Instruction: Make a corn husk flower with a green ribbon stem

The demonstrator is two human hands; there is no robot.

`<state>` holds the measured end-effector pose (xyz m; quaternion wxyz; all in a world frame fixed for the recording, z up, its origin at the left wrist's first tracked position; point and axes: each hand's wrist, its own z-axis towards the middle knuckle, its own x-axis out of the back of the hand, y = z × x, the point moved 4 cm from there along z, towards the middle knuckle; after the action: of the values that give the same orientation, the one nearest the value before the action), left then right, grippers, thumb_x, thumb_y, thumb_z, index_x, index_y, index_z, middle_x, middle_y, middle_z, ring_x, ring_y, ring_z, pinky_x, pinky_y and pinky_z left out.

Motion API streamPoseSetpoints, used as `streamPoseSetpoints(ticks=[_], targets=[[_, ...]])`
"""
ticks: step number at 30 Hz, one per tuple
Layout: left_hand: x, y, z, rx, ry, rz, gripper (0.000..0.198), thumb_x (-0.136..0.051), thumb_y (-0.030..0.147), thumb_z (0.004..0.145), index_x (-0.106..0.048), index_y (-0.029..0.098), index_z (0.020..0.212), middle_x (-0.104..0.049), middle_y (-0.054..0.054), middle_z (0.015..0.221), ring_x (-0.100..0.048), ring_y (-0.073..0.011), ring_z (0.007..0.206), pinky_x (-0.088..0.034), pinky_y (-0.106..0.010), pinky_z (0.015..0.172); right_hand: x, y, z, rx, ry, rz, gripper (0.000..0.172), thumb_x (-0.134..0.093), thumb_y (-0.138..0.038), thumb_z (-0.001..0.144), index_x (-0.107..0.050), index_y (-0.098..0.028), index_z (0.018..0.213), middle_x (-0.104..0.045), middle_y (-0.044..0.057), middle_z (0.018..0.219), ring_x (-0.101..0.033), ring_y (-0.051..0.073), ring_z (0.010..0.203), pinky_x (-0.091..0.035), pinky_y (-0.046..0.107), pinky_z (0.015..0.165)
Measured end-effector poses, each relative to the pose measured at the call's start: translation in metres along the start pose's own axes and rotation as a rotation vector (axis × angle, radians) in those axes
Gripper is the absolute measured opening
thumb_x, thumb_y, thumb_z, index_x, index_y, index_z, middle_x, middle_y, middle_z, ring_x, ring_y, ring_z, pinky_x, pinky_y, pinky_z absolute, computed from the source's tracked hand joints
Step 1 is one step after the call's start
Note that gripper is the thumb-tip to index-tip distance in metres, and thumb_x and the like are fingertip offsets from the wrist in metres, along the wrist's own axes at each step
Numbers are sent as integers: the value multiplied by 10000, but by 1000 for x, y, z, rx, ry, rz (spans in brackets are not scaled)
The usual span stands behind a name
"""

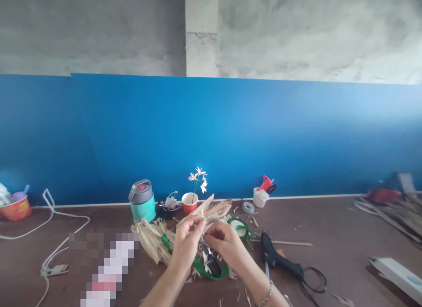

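Observation:
My left hand (188, 237) is closed in a pinch at the middle of the table, on a small pale piece of husk (202, 213) at its fingertips. Close beside it, my right hand (224, 242) also pinches with bent fingers; what lies between them is too small to make out. Dry corn husks (152, 240) are heaped behind and to the left of my hands. Below them lie scissors (215, 266) with black handles, a green ribbon (201, 268) and pale petal-like scraps. A roll of green tape (240, 228) lies just beyond my right hand.
A black glue gun (280, 256) with its cord and a thin stick (293, 243) lie to the right. At the back stand a teal flask (143, 203), a paper cup (189, 206) holding a flower stem, a grey tape roll (248, 207) and a white tool cup (260, 198). White cables (52, 250) trail left.

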<state>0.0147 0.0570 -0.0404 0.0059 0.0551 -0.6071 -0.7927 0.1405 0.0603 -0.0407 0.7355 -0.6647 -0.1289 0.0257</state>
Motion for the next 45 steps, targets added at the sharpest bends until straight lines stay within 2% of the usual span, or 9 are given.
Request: streamPoseSetpoints(ticks=[6, 10, 16, 22, 26, 29, 32, 37, 45], targets=[[-3, 1, -3, 82, 8, -87, 333, -661, 450, 741, -714, 146, 866, -704, -86, 883, -615, -262, 944, -455, -334, 844, 5, 1, 3, 50, 58, 19, 225, -645, -362, 638, -566, -155, 598, -499, -11, 550, -390, 108, 525, -291, 244, 507], [-3, 1, -3, 112, 12, -52, 337, -719, 447, 680, -706, 147, 832, -705, -82, 832, -634, -250, 836, -475, -320, 755, 8, -4, 3, 106, 101, -95, 218, -617, -353, 670, -565, -158, 587, -519, 7, 566, -409, 128, 558, -306, 259, 534], [1, -3, 1, -12, 29, 66, 299, -700, 448, 688, -688, 150, 698, -693, -72, 828, -622, -240, 826, -466, -298, 747, 6, -1, 2, 115, 81, -169, 179, -615, -314, 677, -569, -151, 619, -560, 14, 610, -458, 137, 586, -347, 254, 554], [6, -10, 7, 26, -14, 176, 338, -604, 466, 753, -682, 142, 810, -683, -62, 828, -614, -215, 761, -456, -287, 704, 19, 11, 12, 82, 99, -72, 235, -545, -329, 755, -642, -124, 815, -619, 31, 670, -524, 142, 599, -395, 233, 553], [12, -21, 15, 69, -96, 301, 324, -537, 446, 774, -659, 147, 777, -692, -58, 748, -626, -219, 726, -459, -300, 693, 31, 15, 18, 84, 92, -526, 229, -484, -258, 812, -684, -148, 791, -676, 46, 714, -588, 160, 659, -409, 228, 597], [15, -31, 20, 90, -149, 358, 248, -553, 370, 750, -642, 162, 647, -673, -42, 647, -618, -209, 655, -454, -298, 661, 33, 20, 17, 42, 43, -762, 179, -543, -154, 739, -705, -153, 662, -697, 70, 683, -620, 204, 692, -398, 270, 655], [16, -39, 25, 107, -180, 427, 188, -566, 294, 726, -640, 173, 602, -685, -40, 631, -631, -209, 650, -457, -293, 654, 28, 24, 15, 6, -17, -838, 182, -567, -95, 670, -730, -167, 630, -718, 86, 689, -644, 234, 725, -389, 287, 672], [24, -48, 30, 125, -191, 562, 162, -539, 249, 733, -648, 170, 643, -715, -45, 670, -653, -214, 650, -446, -285, 621, 5, 30, 8, -8, -132, -839, 140, -619, -147, 648, -751, -191, 655, -734, 67, 694, -654, 204, 688, -393, 248, 622], [39, -53, 9, 43, -123, 748, 174, -493, 321, 779, -591, 199, 703, -694, -59, 735, -644, -255, 752, -419, -339, 714, -17, 48, 6, -11, -77, -719, 182, -590, -186, 719, -745, -141, 802, -727, 99, 767, -647, 229, 753, -390, 272, 652]])
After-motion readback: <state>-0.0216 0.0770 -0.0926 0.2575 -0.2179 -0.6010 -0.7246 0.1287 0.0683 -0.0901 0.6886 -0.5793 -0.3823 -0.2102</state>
